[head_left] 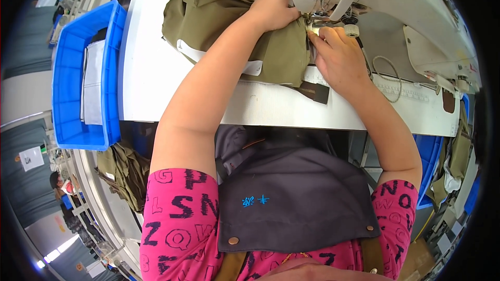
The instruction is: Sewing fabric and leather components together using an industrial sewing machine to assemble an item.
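An olive fabric garment piece lies bunched on the sewing machine bed, its front edge running under the needle area. My left hand rests on it just left of the presser foot, thumb stretched apart from the fingers, pressing the cloth down. On the other side my right hand is closed, index finger and thumb pinching the cloth's right edge close to the foot. A dark brown zipper end with metal teeth sticks out below the cloth. White pieces show on the olive fabric.
The white sewing machine rises at the upper right. A blue bin with folded grey fabric stands left of the white table. More olive cloth hangs below it. A looped cord lies right of my right hand.
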### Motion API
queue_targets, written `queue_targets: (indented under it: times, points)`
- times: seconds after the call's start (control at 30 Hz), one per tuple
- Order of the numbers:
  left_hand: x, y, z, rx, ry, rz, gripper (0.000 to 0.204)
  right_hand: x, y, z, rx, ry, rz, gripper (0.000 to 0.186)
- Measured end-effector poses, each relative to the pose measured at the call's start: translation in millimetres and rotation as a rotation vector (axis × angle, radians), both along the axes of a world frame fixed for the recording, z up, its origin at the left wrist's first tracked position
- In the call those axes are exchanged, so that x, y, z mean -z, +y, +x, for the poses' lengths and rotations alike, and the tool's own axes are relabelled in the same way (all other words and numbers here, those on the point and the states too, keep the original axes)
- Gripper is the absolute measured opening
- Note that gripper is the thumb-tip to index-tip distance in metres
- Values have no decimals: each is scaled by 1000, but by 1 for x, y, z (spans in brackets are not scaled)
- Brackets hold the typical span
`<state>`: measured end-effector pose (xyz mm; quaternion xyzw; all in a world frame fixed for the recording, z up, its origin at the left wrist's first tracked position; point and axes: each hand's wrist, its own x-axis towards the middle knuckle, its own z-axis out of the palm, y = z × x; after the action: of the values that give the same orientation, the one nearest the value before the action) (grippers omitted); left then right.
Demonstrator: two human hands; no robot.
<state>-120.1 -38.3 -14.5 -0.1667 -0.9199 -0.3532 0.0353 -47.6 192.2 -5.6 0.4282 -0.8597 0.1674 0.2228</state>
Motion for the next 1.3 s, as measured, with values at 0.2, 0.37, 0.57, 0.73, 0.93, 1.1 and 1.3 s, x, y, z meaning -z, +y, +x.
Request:
queue_targets:
  times: [0.2,0.37,0.57,0.73,0.93,1.1,1.3]
  points:
    - [7,-3,-2,36,-14,-25,49,-1,2,1,-29,-6,20,34]
    - [3,-2,-2,32,-3,-11,47,-3,1,2,-10,-2,26,35]
    - [-4,0,3,15,-23,4,46,-2,2,3,8,25,35,35]
    - [-12,0,7,8,-44,-17,44,-4,2,4,32,30,61,33]
    - [-10,-16,36,13,-23,-70,34,-8,1,8,13,41,41,26]
    - [-28,-30,111,145,262,-59,25,-10,4,7,-25,28,63,26]
    - [-100,-93,192,-62,576,-110,32,-48,-25,22,-215,88,-8,22]
